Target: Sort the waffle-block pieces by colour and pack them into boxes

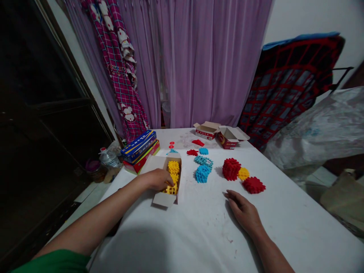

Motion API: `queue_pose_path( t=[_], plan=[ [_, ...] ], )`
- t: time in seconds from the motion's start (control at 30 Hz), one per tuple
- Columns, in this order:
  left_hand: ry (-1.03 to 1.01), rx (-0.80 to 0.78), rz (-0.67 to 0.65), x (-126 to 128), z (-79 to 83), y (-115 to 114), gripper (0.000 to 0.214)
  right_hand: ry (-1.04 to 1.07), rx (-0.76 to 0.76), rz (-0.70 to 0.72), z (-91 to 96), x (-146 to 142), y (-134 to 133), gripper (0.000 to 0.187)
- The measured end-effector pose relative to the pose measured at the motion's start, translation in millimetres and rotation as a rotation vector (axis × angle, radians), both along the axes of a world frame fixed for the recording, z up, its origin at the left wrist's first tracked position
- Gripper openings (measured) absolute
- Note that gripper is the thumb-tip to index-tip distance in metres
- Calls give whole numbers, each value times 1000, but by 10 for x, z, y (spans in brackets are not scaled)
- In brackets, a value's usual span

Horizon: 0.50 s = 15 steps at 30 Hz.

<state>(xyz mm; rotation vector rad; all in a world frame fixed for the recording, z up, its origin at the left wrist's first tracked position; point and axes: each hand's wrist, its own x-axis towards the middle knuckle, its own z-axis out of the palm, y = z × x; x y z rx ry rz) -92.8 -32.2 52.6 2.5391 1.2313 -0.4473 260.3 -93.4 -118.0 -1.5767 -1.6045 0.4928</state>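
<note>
Left grip (157,179) reaches into the box (163,200), fingers curled against the yellow blocks (173,167) just beyond them; whether it clamps one I cannot tell. Right grip (243,210) lies flat and spread on the table (199,235), with a red piece (253,185) just ahead of it.

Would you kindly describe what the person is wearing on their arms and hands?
The left hand and the right hand are bare, with no gloves, rings or watch visible. Both forearms are uncovered; a green sleeve shows at the left upper arm.
</note>
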Motion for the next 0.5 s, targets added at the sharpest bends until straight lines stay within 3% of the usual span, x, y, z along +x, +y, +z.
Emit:
queue_pose_path(
  t=[0.17,0.33,0.5],
  plan=[
    [-11,68,-12,25,-99,-32,35,25,16,-6,41,-40,-11,42],
    [-31,128,-22,-20,-92,-47,31,131,28,-35,149,-53,-42,40],
    [-37,143,-6,-72,-25,-114,32,39,138,-263,466,428,170,37]
  ],
)
